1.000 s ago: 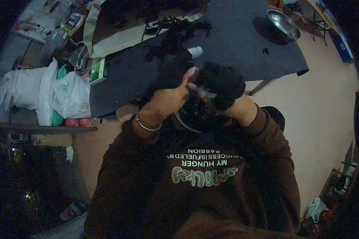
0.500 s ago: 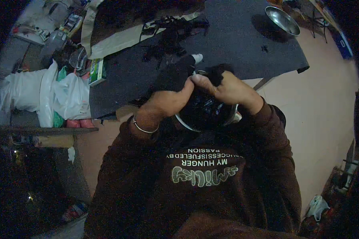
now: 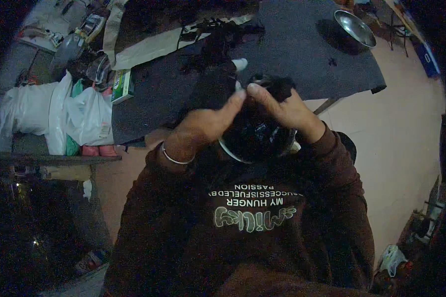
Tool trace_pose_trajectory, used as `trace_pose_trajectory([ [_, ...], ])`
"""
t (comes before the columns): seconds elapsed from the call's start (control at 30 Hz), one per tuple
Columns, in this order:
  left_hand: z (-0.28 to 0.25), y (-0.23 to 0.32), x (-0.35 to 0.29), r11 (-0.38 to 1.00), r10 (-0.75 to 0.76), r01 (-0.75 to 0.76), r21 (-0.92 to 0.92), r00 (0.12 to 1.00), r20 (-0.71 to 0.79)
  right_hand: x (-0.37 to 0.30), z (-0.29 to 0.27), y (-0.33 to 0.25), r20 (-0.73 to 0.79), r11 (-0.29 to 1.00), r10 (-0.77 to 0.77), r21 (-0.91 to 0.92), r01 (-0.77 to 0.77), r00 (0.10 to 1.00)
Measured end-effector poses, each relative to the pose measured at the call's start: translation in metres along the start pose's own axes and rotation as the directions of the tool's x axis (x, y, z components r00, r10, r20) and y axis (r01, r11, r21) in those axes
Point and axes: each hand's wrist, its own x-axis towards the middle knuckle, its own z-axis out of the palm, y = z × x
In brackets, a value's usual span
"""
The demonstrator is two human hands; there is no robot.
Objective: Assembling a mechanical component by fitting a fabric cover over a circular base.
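My left hand (image 3: 208, 121), with a bangle at the wrist, is closed; its fingers sink into deep shadow or dark material. A white tip (image 3: 240, 64), perhaps a wrapped fingertip, sticks up beyond it. My right hand (image 3: 295, 111) is closed round a black, soft-looking bundle (image 3: 282, 87), its thumb pointing at the left thumb with a narrow gap between. What the left fingers pinch is too dark to make out. Below both hands, close to my body, sits a pale-rimmed bowl (image 3: 231, 152) with a glossy black mass (image 3: 257, 138) in it.
A dark cloth-covered table (image 3: 302, 54) spreads ahead, bearing tangled black strands (image 3: 218, 37), a pale strip (image 3: 148, 52), a green-and-white box (image 3: 122, 86) and a metal bowl (image 3: 355, 28) near its right edge. White plastic bags (image 3: 86, 116) stand at the left.
My thumbs, which were touching, have come apart. The left hand has shifted slightly left, and the right hand's black bundle shows more.
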Motion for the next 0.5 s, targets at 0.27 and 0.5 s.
trace_pose_trajectory([
  [0.27, -0.008, -0.032, 0.009, 0.915, -0.402, 0.403, 0.010, 0.913, 0.066, 0.000, -0.011, 0.011, 0.098, 0.959, -0.019, -0.278, 0.046, 0.995],
  [0.5, -0.002, -0.022, 0.005, 0.987, -0.152, 0.159, -0.040, 0.979, 0.138, 0.002, -0.013, 0.005, -0.069, 0.931, -0.334, -0.180, 0.318, 0.940],
])
